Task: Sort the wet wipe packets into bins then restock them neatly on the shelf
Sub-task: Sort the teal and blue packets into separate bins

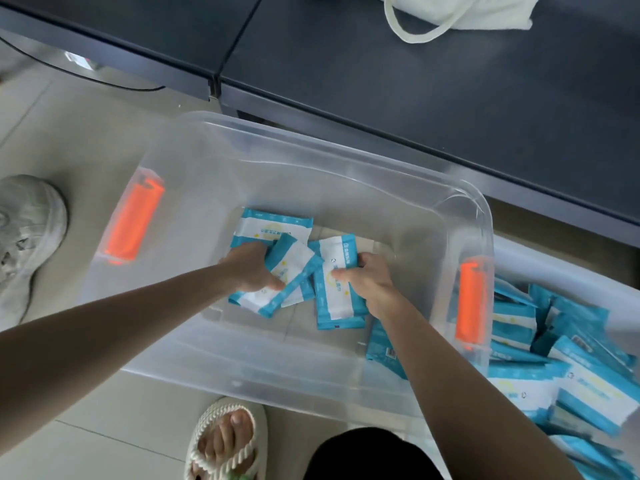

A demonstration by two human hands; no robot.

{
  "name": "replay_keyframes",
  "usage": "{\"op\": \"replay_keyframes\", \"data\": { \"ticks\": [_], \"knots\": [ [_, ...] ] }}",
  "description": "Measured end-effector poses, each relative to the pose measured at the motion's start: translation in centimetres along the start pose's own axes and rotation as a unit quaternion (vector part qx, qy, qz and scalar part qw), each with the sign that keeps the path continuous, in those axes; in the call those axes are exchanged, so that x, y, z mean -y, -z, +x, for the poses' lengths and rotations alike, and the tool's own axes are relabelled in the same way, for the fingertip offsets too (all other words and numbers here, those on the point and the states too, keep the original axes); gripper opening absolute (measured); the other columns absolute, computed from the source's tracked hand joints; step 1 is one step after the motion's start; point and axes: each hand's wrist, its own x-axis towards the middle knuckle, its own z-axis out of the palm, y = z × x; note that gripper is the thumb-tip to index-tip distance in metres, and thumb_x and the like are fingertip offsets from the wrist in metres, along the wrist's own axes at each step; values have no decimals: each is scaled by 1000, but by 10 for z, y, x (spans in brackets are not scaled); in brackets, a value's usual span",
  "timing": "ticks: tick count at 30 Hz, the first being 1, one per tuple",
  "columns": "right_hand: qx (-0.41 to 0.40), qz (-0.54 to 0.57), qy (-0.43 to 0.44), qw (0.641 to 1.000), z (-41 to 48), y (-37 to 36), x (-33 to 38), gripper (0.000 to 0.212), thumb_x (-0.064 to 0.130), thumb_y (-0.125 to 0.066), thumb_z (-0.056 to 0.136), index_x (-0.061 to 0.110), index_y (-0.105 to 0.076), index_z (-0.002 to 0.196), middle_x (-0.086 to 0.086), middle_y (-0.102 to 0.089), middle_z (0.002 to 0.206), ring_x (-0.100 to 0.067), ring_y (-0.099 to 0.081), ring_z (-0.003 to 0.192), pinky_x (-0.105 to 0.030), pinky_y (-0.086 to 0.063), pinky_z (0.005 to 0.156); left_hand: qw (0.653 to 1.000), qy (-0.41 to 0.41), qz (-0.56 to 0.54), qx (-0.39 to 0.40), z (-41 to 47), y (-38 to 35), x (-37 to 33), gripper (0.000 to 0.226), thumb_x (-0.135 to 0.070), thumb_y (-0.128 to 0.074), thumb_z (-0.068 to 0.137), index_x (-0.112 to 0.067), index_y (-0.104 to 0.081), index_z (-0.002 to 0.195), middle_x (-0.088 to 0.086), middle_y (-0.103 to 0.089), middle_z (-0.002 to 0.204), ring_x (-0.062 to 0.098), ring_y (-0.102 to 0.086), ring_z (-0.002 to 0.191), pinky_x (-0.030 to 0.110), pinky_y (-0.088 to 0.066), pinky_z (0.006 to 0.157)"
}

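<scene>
A clear plastic storage bin [294, 136] with an orange clip handle [133, 220] at each end sits on the pale tiled floor [86, 133], filling the middle of the view. Inside it, both hands reach down among teal-and-white wet wipe packets [273, 225] lying loose on the bin's bottom. The left hand [249, 268] has its fingers curled round a tilted packet [289, 268]. The right hand [367, 275], just beside it toward 3 o'clock, clutches the top edge of an upright packet [334, 296]. At 4 o'clock a second, white-rimmed bin [554, 268] holds a jumbled heap of the same packets [571, 372]. A dark grey tabletop [415, 81] runs across 12 o'clock, carrying a cream cloth tote bag [485, 8].
</scene>
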Motion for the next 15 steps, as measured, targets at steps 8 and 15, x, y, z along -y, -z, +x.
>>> {"op": "replay_keyframes", "data": {
  "ticks": [8,15],
  "knots": [
    [13,65,11,998,1,0,2,23,7,-68,86,8,-59,106,-2,-65,95,-15,-63,75,-19,-50,57,988,-126,83,-22,38,27,6,80,-33,-74,78,-12,-31,142,5,-21,147,24,-25,134,34,-31,108],
    [44,31,-50,997,4,-5,1,25,11,-71,83,7,-63,106,-8,-70,104,-24,-68,90,-39,-56,83,985,-107,135,-35,41,20,13,85,-50,-75,71,-20,-32,138,4,-37,135,25,-32,125,38,-33,102]
  ]
}}
